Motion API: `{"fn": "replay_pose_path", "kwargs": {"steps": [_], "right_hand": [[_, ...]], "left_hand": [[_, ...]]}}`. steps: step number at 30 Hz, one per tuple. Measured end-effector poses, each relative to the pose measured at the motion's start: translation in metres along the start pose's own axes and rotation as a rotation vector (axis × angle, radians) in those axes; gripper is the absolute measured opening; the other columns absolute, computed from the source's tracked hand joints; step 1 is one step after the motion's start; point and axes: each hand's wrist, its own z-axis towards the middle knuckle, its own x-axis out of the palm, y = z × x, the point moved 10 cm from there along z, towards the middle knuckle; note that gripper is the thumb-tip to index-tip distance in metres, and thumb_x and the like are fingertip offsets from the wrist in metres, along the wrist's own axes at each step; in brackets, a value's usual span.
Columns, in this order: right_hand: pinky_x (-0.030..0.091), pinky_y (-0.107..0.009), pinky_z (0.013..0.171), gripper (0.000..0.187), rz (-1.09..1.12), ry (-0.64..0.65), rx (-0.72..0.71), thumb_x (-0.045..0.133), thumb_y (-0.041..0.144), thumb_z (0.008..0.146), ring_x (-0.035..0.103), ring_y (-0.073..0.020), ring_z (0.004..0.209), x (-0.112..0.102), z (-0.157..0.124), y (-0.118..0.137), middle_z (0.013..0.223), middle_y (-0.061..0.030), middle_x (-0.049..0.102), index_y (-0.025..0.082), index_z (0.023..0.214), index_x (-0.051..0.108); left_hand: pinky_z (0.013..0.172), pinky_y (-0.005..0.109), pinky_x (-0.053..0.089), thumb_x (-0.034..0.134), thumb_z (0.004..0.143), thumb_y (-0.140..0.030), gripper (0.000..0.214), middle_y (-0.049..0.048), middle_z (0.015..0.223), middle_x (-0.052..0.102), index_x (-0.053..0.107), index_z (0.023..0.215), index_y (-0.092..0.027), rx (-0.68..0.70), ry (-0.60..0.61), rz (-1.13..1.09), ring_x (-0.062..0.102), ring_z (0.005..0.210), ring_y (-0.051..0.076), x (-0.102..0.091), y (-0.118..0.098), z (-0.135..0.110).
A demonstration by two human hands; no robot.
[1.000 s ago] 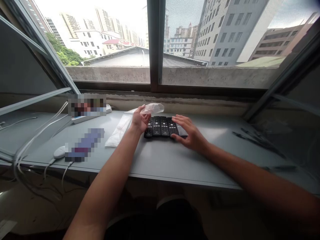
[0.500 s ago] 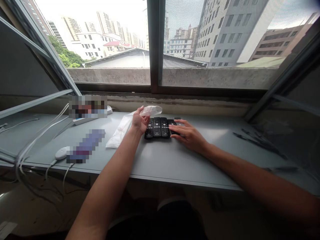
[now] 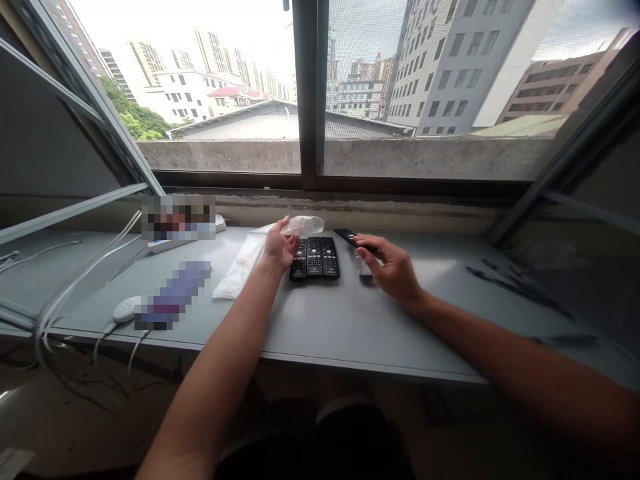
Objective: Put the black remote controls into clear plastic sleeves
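Note:
My right hand (image 3: 393,263) grips a black remote control (image 3: 345,235) by one end, raised and tilted above the table. Under it lies a grey, flat thing with a dark lower end (image 3: 363,265), partly hidden by my fingers. Three black remote controls (image 3: 314,257) lie side by side to the left, their buttons facing up. My left hand (image 3: 281,247), fingers curled and palm partly turned up, holds a translucent plastic bag (image 3: 239,270) near its mouth, beside the leftmost remote. Part of the bag's film (image 3: 306,225) stands out beyond the fingers.
On the left of the grey table (image 3: 320,327) are a pixelated purple object (image 3: 173,293), a white round charger (image 3: 127,309), white cables (image 3: 65,293) and a power strip (image 3: 220,223). Dark cables (image 3: 520,290) lie at the right. A window ledge borders the back.
My right hand has lifted the rightmost black remote from the row and tilted it, uncovering the grey thing beneath. My left hand and the bag have stayed nearly still.

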Motion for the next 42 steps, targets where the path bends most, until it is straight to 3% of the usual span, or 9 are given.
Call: {"fn": "replay_pose_path", "kwargs": {"steps": [7,10,12,17,23,27,31,36,42], "right_hand": [[0.061,-0.054,0.115,0.034,0.364,-0.186,0.361,0.082,0.056,0.095,0.071,-0.0337,0.137,-0.008,0.001,-0.064,0.134,-0.0116,0.080,0.022,0.101,0.085],[0.061,-0.048,0.116,0.028,0.471,-0.194,0.522,0.094,0.045,0.085,0.071,-0.0320,0.135,-0.003,-0.005,-0.088,0.157,-0.0120,0.066,0.020,0.094,0.083],[0.066,-0.045,0.110,0.028,0.556,-0.192,0.611,0.096,0.035,0.082,0.075,-0.0286,0.128,0.002,-0.009,-0.096,0.149,-0.0105,0.071,0.022,0.100,0.080],[0.074,-0.044,0.091,0.051,0.885,-0.078,0.696,0.091,0.019,0.083,0.080,-0.0237,0.115,0.022,-0.008,-0.083,0.117,-0.0032,0.082,0.030,0.126,0.065],[0.070,-0.033,0.082,0.013,0.945,0.117,0.820,0.073,0.020,0.095,0.075,-0.0192,0.095,0.039,-0.014,-0.062,0.121,-0.0068,0.079,0.023,0.108,0.074],[0.060,-0.028,0.057,0.012,1.035,0.157,0.867,0.064,0.028,0.100,0.064,-0.0164,0.073,0.044,-0.016,-0.056,0.115,-0.0087,0.076,0.022,0.107,0.072],[0.047,-0.027,0.045,0.031,1.077,0.189,0.868,0.050,0.045,0.110,0.050,-0.0153,0.057,0.046,-0.016,-0.057,0.095,-0.0054,0.070,0.023,0.118,0.070],[0.046,-0.023,0.042,0.031,1.130,0.190,0.859,0.047,0.039,0.111,0.047,-0.0136,0.055,0.046,-0.014,-0.057,0.087,-0.0029,0.064,0.021,0.120,0.072],[0.058,-0.023,0.052,0.034,1.061,0.194,0.863,0.061,0.050,0.108,0.068,-0.0176,0.079,0.044,-0.013,-0.054,0.100,-0.0084,0.073,0.021,0.114,0.076]], "left_hand": [[0.047,0.015,0.053,0.068,0.102,-0.024,0.012,0.0051,0.082,0.076,0.069,0.106,-0.013,0.001,-0.007,0.033,0.064,0.054,0.008,0.001,-0.001,-0.003],[0.047,0.015,0.053,0.069,0.101,-0.024,0.011,0.0046,0.081,0.075,0.069,0.105,-0.014,0.002,-0.007,0.032,0.063,0.052,0.008,0.001,-0.001,-0.003],[0.047,0.015,0.053,0.070,0.100,-0.023,0.011,0.0047,0.081,0.075,0.069,0.105,-0.014,0.000,-0.005,0.027,0.063,0.051,0.008,0.001,-0.001,-0.002],[0.048,0.016,0.052,0.072,0.098,-0.023,0.012,0.0050,0.082,0.075,0.070,0.106,-0.015,0.006,0.000,0.034,0.063,0.052,0.009,0.000,-0.001,-0.001],[0.049,0.016,0.053,0.073,0.098,-0.025,0.013,0.0045,0.081,0.075,0.069,0.106,-0.015,0.012,0.010,0.050,0.062,0.052,0.008,0.000,-0.002,-0.001],[0.047,0.016,0.052,0.069,0.101,-0.024,0.011,0.0042,0.078,0.074,0.068,0.103,-0.014,0.003,0.011,0.053,0.061,0.050,0.008,0.001,-0.002,-0.002],[0.047,0.015,0.052,0.070,0.100,-0.024,0.010,0.0047,0.078,0.073,0.069,0.103,-0.014,-0.001,0.001,0.045,0.063,0.050,0.008,0.000,-0.004,-0.003],[0.046,0.016,0.052,0.067,0.103,-0.025,0.011,0.0044,0.077,0.073,0.068,0.101,-0.014,0.002,0.006,0.032,0.061,0.048,0.008,0.000,-0.005,-0.002],[0.047,0.016,0.053,0.070,0.100,-0.025,0.011,0.0049,0.078,0.074,0.069,0.104,-0.014,-0.008,0.009,0.017,0.062,0.050,0.009,-0.002,-0.005,0.000]]}}
